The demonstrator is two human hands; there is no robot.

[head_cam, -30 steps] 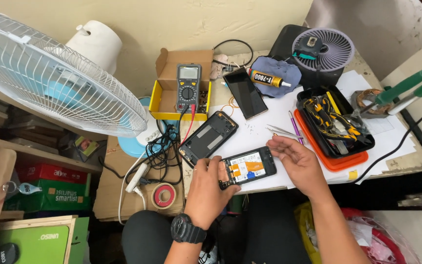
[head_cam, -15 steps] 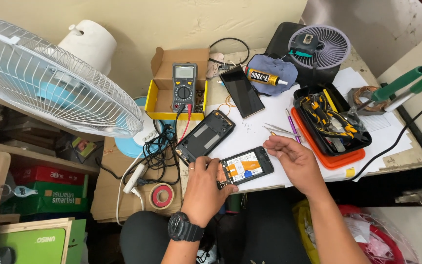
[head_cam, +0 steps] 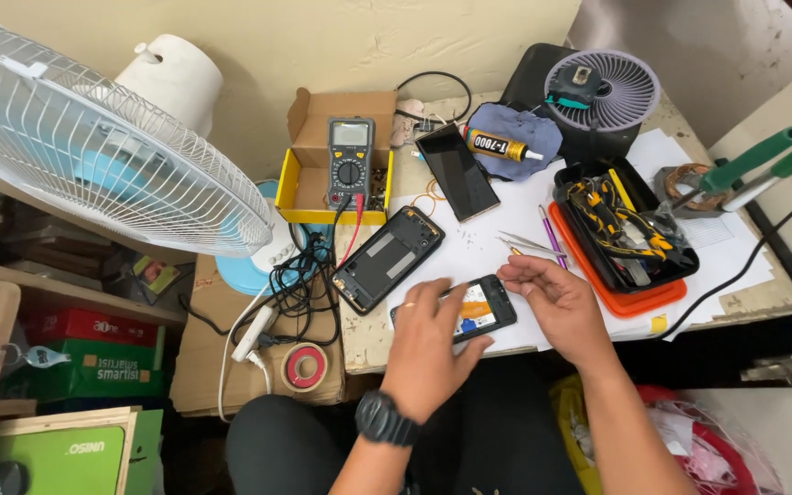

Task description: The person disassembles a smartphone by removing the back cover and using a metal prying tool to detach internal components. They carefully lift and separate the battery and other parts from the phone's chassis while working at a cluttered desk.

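Both hands are meeting over an opened phone (head_cam: 477,310) at the near edge of the table (head_cam: 753,293); the left hand (head_cam: 434,341) is lying across the phone's near-left end with its fingers (head_cam: 423,298) curled loosely over it, pressing or steadying it rather than gripping it tight; the right hand (head_cam: 552,302) is resting at the phone's far-right corner with its fingertips (head_cam: 513,271) pinched lightly together, and whether anything is held between them cannot be told. Compared with half a second ago, the left hand is covering more of the phone, so less of the exposed interior is showing; the right hand is sitting in much the same place beside it; the phone itself is lying where it was.

The opened phone is lying flat and slightly tilted, its back removed; an orange and white patch is showing inside a black frame. Just beyond it, a second phone shell (head_cam: 387,258) is lying face down, dark and hollow, near the tangle of black cables (head_cam: 300,280). Further back, a dark glass panel (head_cam: 456,170) is lying beside a yellow box (head_cam: 318,188) with a multimeter (head_cam: 349,161) resting on it. Thin metal tweezers (head_cam: 529,242) are lying just beyond the right hand; an orange tray (head_cam: 639,301) of tools is sitting to the right. A large white fan (head_cam: 93,147) is filling the left side.
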